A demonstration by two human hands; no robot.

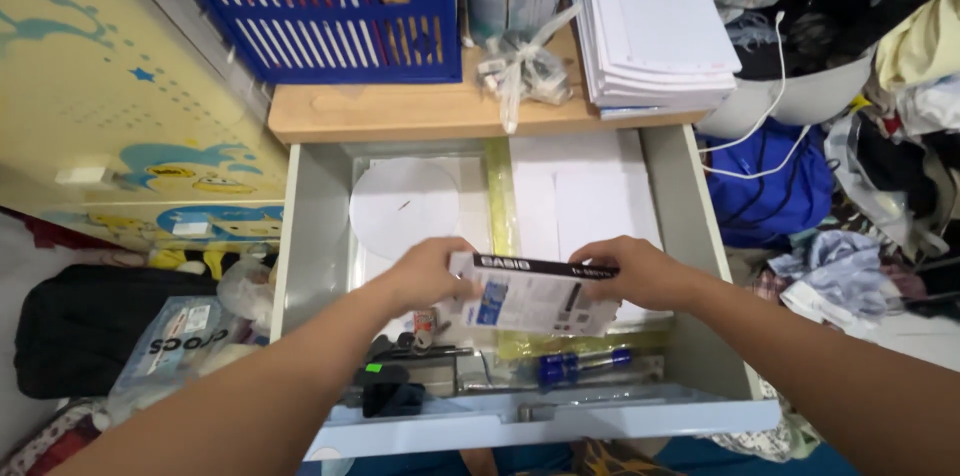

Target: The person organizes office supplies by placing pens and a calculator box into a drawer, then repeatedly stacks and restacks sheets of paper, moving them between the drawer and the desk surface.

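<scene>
Both my hands hold a flat white box with a black top edge above an open drawer. My left hand grips the box's left end, and my right hand grips its right end. Under the box the drawer holds white paper sheets, a round white paper disc, a yellow-green ruler, a blue pen-like tool and dark small items at the front.
On the wooden desktop stand a blue plastic basket, a knotted clear bag and a stack of white paper. Clothes and a blue bag pile up at the right. A black bag lies at the left.
</scene>
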